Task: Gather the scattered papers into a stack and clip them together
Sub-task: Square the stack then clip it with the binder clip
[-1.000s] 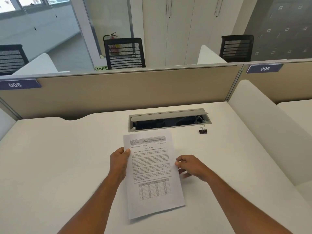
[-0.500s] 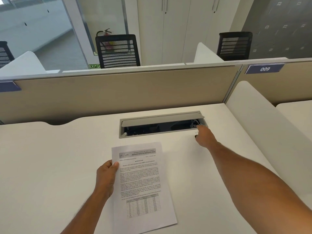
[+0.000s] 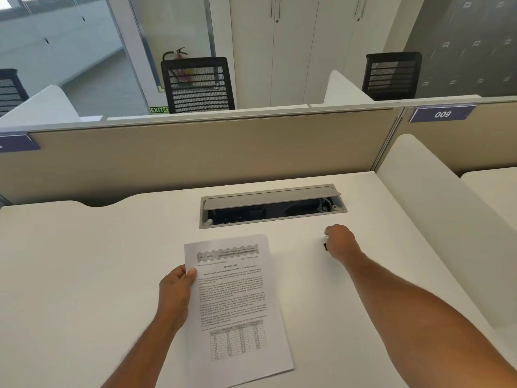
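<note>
A stack of printed papers (image 3: 237,303) lies squared up on the white desk (image 3: 84,275), top sheet showing text and a table. My left hand (image 3: 176,292) pinches the stack's left edge, thumb on top. To the right, my right hand (image 3: 340,242) is closed around a small black binder clip (image 3: 325,245); only a bit of the clip and its wire handle shows at my fingers. The clip is apart from the papers, about a hand's width from their top right corner.
An open grey cable tray (image 3: 272,205) is sunk into the desk just beyond the papers. A beige partition (image 3: 195,158) closes off the back. A white side divider (image 3: 436,219) rises along the right. Black chairs stand behind the partition.
My right hand left the papers, reached out to the binder clip near the cable tray, closed on it and has drawn back a little toward me. My left hand kept hold of the stack.
</note>
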